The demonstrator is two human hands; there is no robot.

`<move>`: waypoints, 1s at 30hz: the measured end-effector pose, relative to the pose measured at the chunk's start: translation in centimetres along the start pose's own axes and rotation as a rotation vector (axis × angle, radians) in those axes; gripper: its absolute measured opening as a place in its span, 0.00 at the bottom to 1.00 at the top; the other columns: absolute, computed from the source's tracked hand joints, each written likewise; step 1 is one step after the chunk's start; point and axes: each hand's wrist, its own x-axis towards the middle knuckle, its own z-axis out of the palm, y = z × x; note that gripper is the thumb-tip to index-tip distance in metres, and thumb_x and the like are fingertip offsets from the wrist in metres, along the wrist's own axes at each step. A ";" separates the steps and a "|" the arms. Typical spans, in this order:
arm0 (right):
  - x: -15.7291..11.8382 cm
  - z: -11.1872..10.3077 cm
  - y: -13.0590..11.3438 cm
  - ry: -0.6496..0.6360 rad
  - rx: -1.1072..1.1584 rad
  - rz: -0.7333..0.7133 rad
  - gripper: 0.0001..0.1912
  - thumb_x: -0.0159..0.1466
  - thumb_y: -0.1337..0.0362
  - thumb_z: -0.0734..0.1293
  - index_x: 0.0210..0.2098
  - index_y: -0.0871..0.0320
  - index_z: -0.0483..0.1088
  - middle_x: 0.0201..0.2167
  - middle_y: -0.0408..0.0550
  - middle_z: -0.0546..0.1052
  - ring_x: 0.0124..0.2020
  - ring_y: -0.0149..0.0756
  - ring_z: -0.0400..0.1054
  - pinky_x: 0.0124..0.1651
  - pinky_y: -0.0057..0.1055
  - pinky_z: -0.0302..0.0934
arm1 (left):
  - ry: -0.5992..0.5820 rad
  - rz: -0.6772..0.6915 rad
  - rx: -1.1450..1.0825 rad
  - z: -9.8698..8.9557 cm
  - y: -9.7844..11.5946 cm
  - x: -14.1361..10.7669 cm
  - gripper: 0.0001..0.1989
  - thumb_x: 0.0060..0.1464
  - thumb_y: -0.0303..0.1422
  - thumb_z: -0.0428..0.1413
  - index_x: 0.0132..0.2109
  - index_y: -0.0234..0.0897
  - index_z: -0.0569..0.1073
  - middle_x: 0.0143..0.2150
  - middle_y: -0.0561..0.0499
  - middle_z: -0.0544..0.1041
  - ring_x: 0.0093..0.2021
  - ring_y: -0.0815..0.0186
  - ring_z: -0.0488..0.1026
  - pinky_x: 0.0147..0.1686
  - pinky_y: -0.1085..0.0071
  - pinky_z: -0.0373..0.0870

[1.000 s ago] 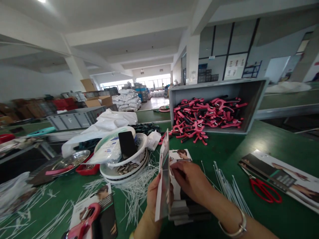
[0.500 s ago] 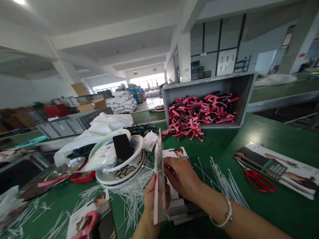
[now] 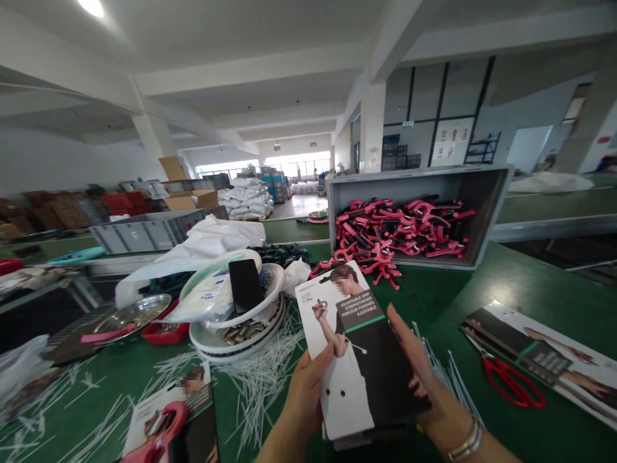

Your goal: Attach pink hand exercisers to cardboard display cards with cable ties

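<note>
One printed card (image 3: 378, 366), left hand (image 3: 304, 390) gripping — right hand (image 3: 436, 395) alongside

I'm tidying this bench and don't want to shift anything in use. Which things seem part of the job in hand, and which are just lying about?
Likely part of the job:
printed card, held in the left hand
white ties, one showing on that card's face
pink-and-black grips, one lying on another card

Probably just lying about:
black phone
white plastic
</note>
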 end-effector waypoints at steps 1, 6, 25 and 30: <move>0.2 -0.2 0.4 -0.011 0.033 0.018 0.19 0.65 0.53 0.59 0.49 0.56 0.68 0.48 0.50 0.72 0.46 0.42 0.68 0.44 0.39 0.66 | 0.004 0.008 0.009 0.0 0.0 0.0 0.17 0.42 0.36 0.64 0.40 0.33 0.74 0.30 0.49 0.76 0.27 0.66 0.72 0.31 0.70 0.66; 1.8 -2.4 -0.2 -0.221 -0.039 -0.158 0.20 0.64 0.54 0.60 0.54 0.49 0.65 0.54 0.49 0.70 0.54 0.42 0.63 0.51 0.39 0.59 | -0.025 0.034 0.038 0.1 0.0 -0.1 0.15 0.43 0.37 0.64 0.37 0.32 0.74 0.31 0.49 0.76 0.27 0.67 0.70 0.33 0.70 0.65; 1.5 -1.4 -3.8 -0.479 -0.471 -0.742 0.08 0.63 0.70 0.62 0.37 0.57 0.73 0.34 0.45 0.78 0.37 0.33 0.71 0.39 0.30 0.64 | -0.080 0.087 0.152 0.7 0.7 -0.3 0.14 0.42 0.38 0.64 0.31 0.33 0.72 0.26 0.52 0.72 0.25 0.69 0.67 0.30 0.72 0.64; 1.4 -3.2 -3.0 -0.315 -0.294 -0.367 0.10 0.63 0.64 0.62 0.44 0.53 0.72 0.38 0.44 0.78 0.37 0.31 0.73 0.40 0.26 0.66 | -0.111 0.073 0.125 0.3 0.7 -0.2 0.15 0.43 0.38 0.63 0.34 0.32 0.74 0.31 0.49 0.73 0.27 0.68 0.69 0.30 0.72 0.64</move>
